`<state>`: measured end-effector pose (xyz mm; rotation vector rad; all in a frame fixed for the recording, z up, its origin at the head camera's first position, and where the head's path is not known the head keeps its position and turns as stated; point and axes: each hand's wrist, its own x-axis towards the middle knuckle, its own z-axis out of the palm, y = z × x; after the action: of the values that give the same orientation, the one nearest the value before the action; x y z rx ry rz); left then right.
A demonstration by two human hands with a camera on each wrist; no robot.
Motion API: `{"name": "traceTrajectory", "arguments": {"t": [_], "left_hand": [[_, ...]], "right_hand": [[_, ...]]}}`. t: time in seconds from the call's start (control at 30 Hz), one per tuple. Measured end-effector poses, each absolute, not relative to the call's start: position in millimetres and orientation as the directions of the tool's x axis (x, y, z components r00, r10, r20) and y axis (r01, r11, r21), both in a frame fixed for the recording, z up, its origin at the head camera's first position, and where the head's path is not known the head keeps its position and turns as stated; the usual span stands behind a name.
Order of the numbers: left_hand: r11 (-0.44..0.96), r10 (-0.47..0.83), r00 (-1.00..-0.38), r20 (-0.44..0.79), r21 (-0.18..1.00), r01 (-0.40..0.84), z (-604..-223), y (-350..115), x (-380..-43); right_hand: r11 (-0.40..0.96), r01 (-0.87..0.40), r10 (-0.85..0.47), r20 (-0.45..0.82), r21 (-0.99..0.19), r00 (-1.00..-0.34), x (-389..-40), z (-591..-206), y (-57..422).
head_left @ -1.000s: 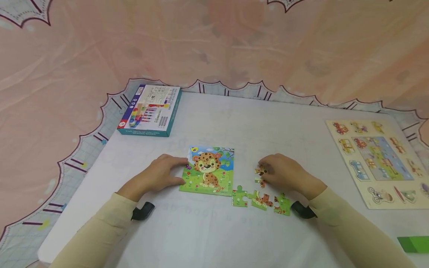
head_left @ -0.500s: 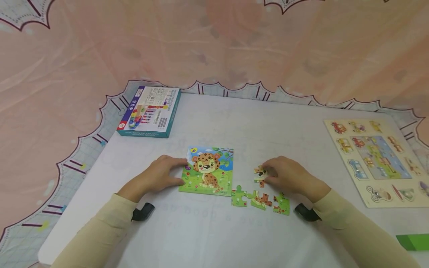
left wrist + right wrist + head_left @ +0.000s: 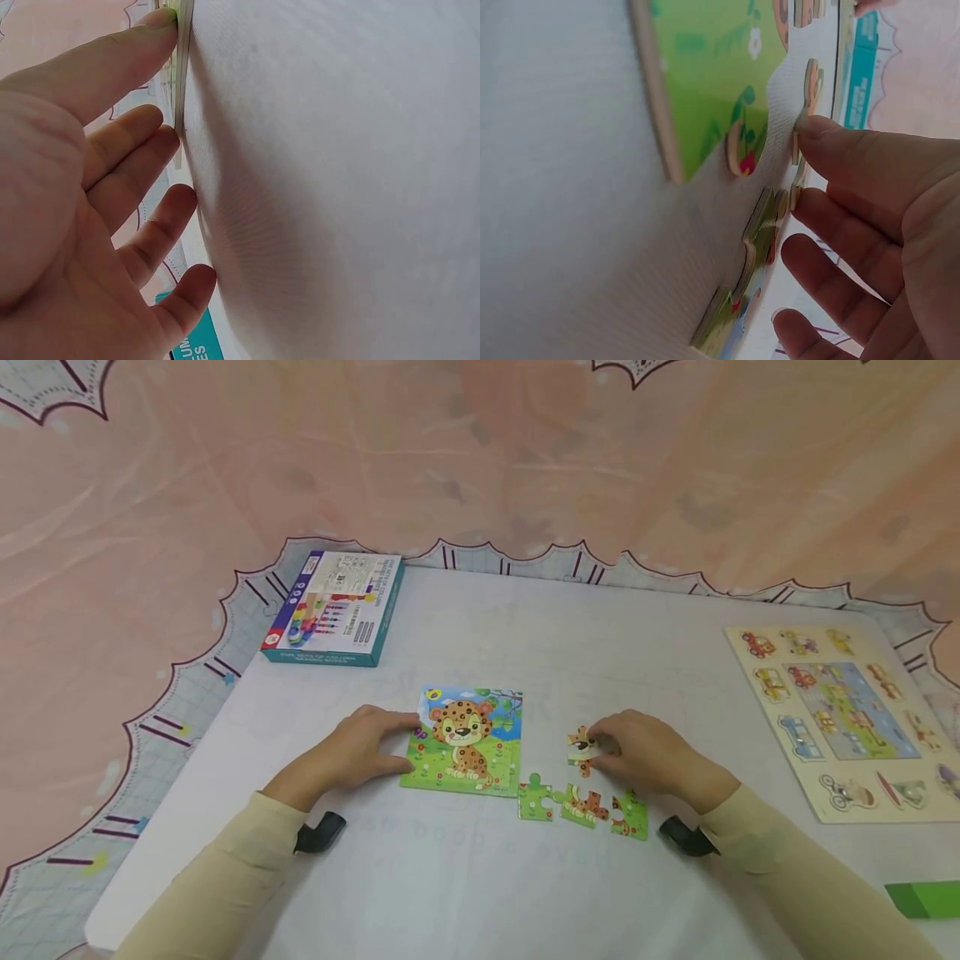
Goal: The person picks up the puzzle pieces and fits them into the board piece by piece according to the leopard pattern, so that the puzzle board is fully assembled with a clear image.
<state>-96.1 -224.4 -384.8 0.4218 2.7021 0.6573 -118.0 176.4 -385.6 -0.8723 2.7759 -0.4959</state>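
A square leopard picture board lies flat on the white table. My left hand rests at its left side, thumb and forefinger touching the edge; in the left wrist view the other fingers are loosely spread. To the right, my right hand pinches a jigsaw piece with part of the leopard's face between thumb and forefinger, low over the table. Below it lie a green corner piece, a paws piece and another green piece. More jigsaw pieces lie beneath the right fingers, hidden from the head view.
A teal-edged box lies at the back left. On the right is a wooden vehicle puzzle board, with a green block nearer the front. A patterned curtain hangs behind the table.
The right thumb and fingers have shifted slightly right on the face piece, so more of it shows. The left hand and the leopard board have stayed in place.
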Motion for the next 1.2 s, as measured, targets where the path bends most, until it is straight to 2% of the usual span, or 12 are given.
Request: {"name": "traceTrajectory", "arguments": {"t": [1.2], "left_hand": [[0.849, 0.346, -0.907, -0.238, 0.491, 0.195, -385, -223, -96]], "right_hand": [[0.78, -0.518, -0.575, -0.078, -0.351, -0.814, -119, -385, 163]]}}
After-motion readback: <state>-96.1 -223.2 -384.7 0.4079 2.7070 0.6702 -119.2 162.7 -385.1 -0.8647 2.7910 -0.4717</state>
